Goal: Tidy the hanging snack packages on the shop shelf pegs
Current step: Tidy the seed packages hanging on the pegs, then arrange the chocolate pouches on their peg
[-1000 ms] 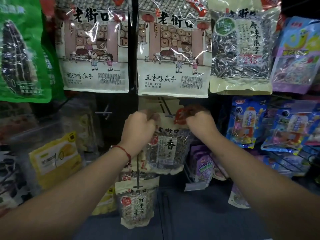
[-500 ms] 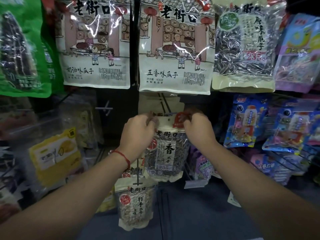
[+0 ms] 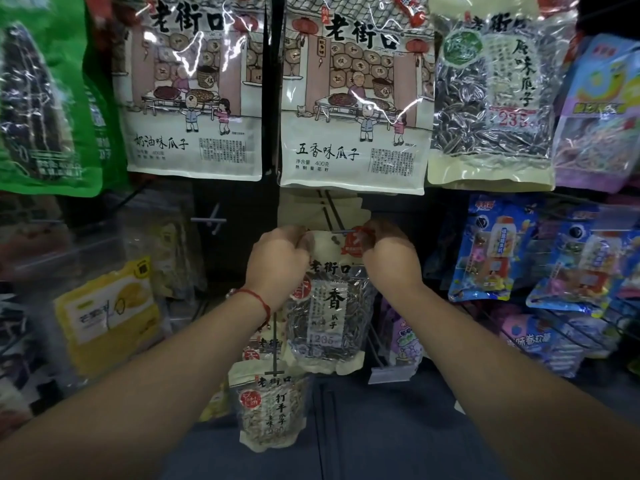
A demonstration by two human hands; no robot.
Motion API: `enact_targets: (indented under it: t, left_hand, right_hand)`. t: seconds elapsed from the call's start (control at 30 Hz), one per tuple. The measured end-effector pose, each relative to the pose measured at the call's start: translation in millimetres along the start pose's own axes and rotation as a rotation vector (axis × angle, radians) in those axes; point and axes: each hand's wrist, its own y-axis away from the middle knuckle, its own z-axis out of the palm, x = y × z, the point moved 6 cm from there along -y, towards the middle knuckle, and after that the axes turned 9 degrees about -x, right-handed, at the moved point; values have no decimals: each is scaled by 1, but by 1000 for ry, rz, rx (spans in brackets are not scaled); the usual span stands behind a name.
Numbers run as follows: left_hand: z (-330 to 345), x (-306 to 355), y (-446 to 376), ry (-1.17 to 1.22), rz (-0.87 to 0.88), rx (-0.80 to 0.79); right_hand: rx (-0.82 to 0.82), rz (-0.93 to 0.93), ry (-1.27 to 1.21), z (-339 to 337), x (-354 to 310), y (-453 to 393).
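Note:
A clear sunflower-seed bag [image 3: 327, 306] with a cream top hangs in the middle of the view. My left hand [image 3: 277, 261] pinches its top left corner and my right hand [image 3: 391, 258] pinches its top right corner. The hang hole sits at the tip of a metal peg [image 3: 341, 232]. More cream bags [image 3: 322, 209] hang behind it on the same peg. A smaller seed bag [image 3: 272, 403] hangs on a lower peg, below my left wrist.
Two large cream seed bags [image 3: 353, 98] and a clear seed bag [image 3: 491, 98] hang above. A green bag [image 3: 41, 98] is at the left, a yellow bag [image 3: 110, 306] lower left, blue toy-snack packs [image 3: 498, 251] at the right. A bare peg [image 3: 211, 221] sticks out at the left.
Both hands have kept hold of the bag's top corners and raised it slightly, bringing its hang hole up to the peg tip.

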Motion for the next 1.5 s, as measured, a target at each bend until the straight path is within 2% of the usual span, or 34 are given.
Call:
enact_targets:
  t: [0.17, 0.33, 0.4, 0.5, 0.63, 0.8, 0.97, 1.1, 1.23, 1.37, 1.5]
  left_hand:
    - [4, 3, -4, -153, 76, 11]
    - [0, -2, 11, -255, 151, -51]
    - [-3, -4, 20, -335, 146, -78]
    - [-7, -6, 47, -449, 164, -146]
    - [-13, -24, 107, -571, 160, -232]
    - [-25, -81, 195, -653, 6, -346]
    - [-37, -156, 266, -672, -284, -453]
    - [-49, -195, 283, -608, -400, -427]
    - [-54, -241, 282, -583, -456, -433]
    - [-67, -268, 292, -554, -585, -532]
    - [-123, -245, 300, -546, -764, -629]
  right_hand:
    - [-39, -51, 84, 2, -6, -6]
    - [-107, -95, 135, 1, -9, 9]
    - [-160, -84, 241, 2, -9, 19]
    - [-200, -119, 398, 4, -13, 46]
    - [-299, -212, 375, 10, -21, 95]
    - [-580, -313, 227, 46, -41, 172]
    - [-880, -356, 83, 114, -68, 221]
    - [-991, -413, -7, 173, -92, 223]
    - [-1154, -390, -102, 231, -105, 223]
    - [-1414, -325, -45, 259, -116, 233]
    - [-1542, -286, 77, 228, -162, 217]
